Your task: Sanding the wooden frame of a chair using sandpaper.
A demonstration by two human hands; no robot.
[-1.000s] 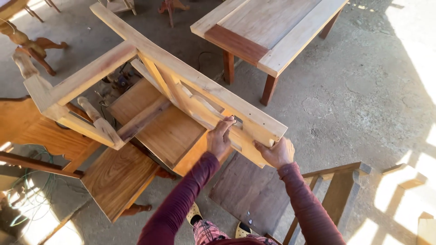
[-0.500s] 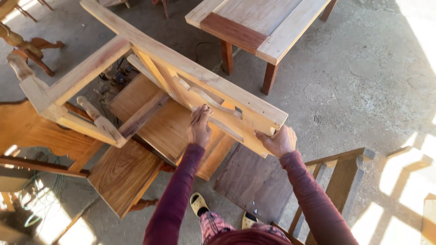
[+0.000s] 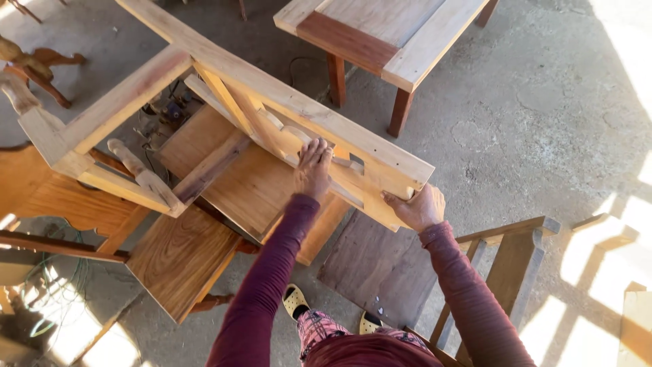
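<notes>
Grey concrete floor (image 3: 543, 115), sunlit patches at right, wooden table (image 3: 387, 34), perhaps workshop clutter

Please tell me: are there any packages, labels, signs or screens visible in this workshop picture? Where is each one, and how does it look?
None of these is in view.
The scene holds only bare wood and concrete: both hands, left hand and right hand, grip a pale wooden frame.
A wooden table stands at the top, with no sticker or tag showing.
Brown boards lie on the concrete floor, unmarked.
</notes>
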